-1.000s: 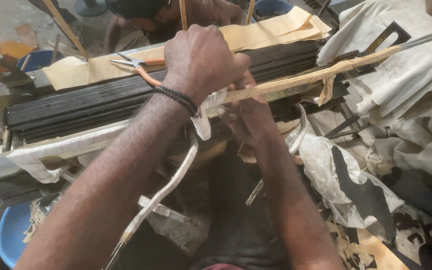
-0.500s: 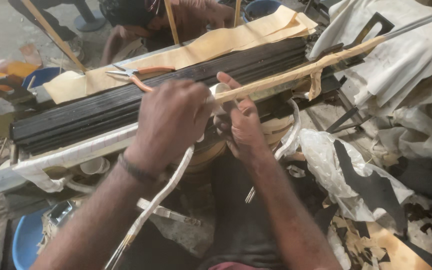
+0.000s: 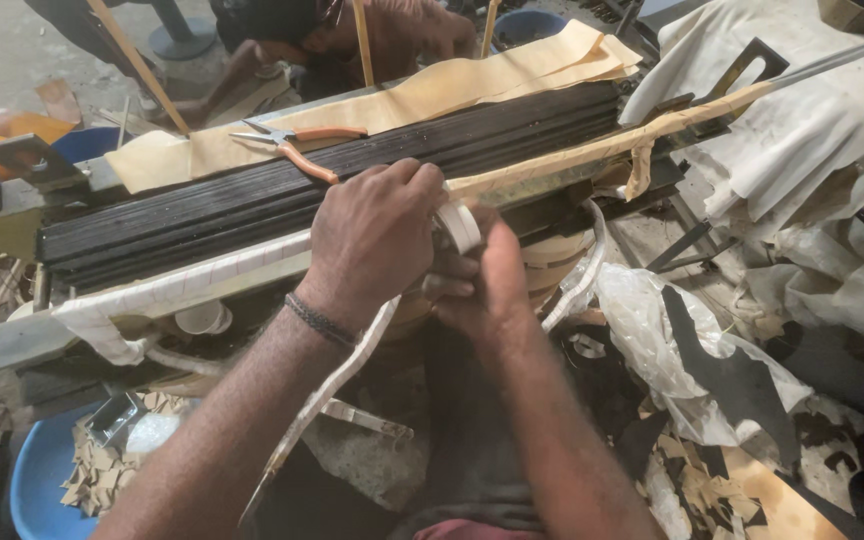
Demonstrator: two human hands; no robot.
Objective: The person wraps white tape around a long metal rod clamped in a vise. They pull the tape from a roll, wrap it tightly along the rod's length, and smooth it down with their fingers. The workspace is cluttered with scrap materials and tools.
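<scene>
A long metal bar (image 3: 592,152) runs from lower left to upper right, partly wrapped in pale tape. My left hand (image 3: 377,235) sits over the bar at the middle, fingers curled around a small white roll of tape (image 3: 460,226). My right hand (image 3: 492,275) is just below and to the right, its fingers pressed against the roll and the bar. A loose strip of tape (image 3: 327,395) hangs down from the hands past my left forearm. The wrapped part of the bar (image 3: 192,280) lies to the left of my hands.
A stack of black strips (image 3: 252,200) lies behind the bar, with orange-handled pliers (image 3: 297,145) and tan paper sheets (image 3: 472,85) on it. Another person sits at the far side (image 3: 352,30). A blue tub of scraps (image 3: 52,470) is at lower left, crumpled cloth and plastic (image 3: 802,200) at right.
My left hand has come down from the top of the bar toward me, and both hands have closed together around the tape roll. The view has shifted slightly.
</scene>
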